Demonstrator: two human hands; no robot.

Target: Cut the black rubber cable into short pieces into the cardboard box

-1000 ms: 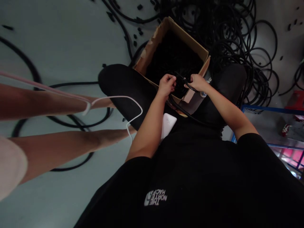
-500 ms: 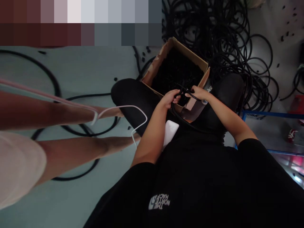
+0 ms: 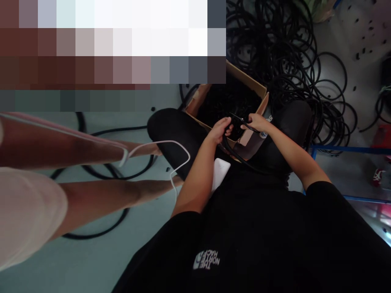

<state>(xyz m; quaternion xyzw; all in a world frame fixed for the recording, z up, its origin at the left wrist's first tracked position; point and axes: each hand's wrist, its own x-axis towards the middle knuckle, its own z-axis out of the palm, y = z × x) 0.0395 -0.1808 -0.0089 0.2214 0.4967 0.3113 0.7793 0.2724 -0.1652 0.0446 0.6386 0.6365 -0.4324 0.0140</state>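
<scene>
My left hand [image 3: 221, 130] is closed around a black rubber hose [image 3: 233, 152], which curves down from it across my lap. Beside it, my right hand [image 3: 258, 123] grips a pair of scissors [image 3: 240, 118], with the blades pointing left toward my left hand. Whether the blades touch the hose I cannot tell. Both hands are over the near edge of a cardboard box [image 3: 255, 84]. Inside lies a heap of dark pieces [image 3: 226, 97], too dim to make out singly.
Coils of black hose [image 3: 287, 61] pile up behind the box. A white power bank [image 3: 221, 170] rests on my lap, trailing a white cable [image 3: 186, 160]. Another person's bare legs [image 3: 100, 193] stand at left. A blue-edged frame [image 3: 351, 149] is at right.
The view has tilted slightly, so the box and hands appear a little lower. My left hand and the scissors are slightly farther apart; both hands keep their hold.
</scene>
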